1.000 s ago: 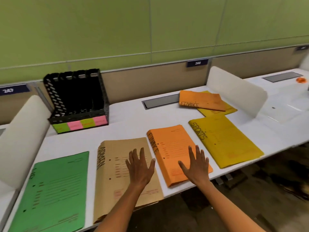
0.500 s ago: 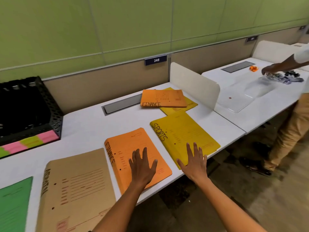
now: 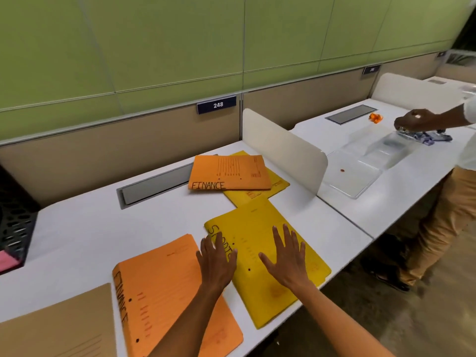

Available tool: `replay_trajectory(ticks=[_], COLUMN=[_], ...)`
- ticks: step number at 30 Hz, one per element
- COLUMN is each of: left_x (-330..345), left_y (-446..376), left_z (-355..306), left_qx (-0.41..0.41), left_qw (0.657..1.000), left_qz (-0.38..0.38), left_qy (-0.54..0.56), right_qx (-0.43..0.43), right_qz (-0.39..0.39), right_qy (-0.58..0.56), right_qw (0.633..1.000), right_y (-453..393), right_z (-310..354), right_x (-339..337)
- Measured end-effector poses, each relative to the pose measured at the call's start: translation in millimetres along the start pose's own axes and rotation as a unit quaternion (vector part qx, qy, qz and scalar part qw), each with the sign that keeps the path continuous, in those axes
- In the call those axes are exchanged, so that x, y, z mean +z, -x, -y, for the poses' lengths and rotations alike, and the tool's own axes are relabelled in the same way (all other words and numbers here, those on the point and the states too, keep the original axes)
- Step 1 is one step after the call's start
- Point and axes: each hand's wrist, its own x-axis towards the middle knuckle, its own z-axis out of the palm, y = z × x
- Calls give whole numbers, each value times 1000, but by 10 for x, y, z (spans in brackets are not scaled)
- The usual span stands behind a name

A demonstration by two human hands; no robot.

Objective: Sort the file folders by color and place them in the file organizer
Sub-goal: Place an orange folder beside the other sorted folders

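The file organizer [image 3: 15,228] is way off at the left edge of the surface [image 3: 85,228], well apart from the yellow SPORTS folder [image 3: 268,287]. Left hand [image 3: 216,261] and right hand [image 3: 288,261] hover over the folder with fingers spread, gripping nothing. It sits just beside the near orange FINANCE folder [image 3: 167,300] and overhangs the front edge, so I reckon a sloppy grab could slide it off or drag the orange one along.

Even, soft overhead light, faint shadows, wide-angle bending at the edges (slight blur throughout).
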Motion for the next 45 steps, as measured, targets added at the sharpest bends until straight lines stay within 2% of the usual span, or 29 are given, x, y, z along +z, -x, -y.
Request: replay_trajectory(ticks=[11,20,27,31,36,41,45], left_x=[261,397,406,416,506,543,531], left_y=[-1035,-1810,-2371,-2619,-2944,-3166,-3257], left_z=[-501,-607,-782,-820,-820,-870,-910], left_qx=[11,-107,-238,-281,-303,-335,-374], left_qw=[998,983,939,911,901,867,820], left_qz=[-23,-69,-82,-83,-106,-168,-227], left_qy=[55,130,235,289,290,328,368], right_qx=[9,-41,-130,-188,-223,-223,-223], right_qz=[15,77,128,134,138,133,130], right_qy=[-6,-14,-5,-7,-9,-9,-13], right_qw=[1000,996,983,973,965,966,966], right_y=[-1144,-2201,-3015,-3313,-3649,-3762,-3795], right_z=[-266,-438,-547,-609,-602,-579,-569], right_x=[-125,-170,-86,100,266,360,377])
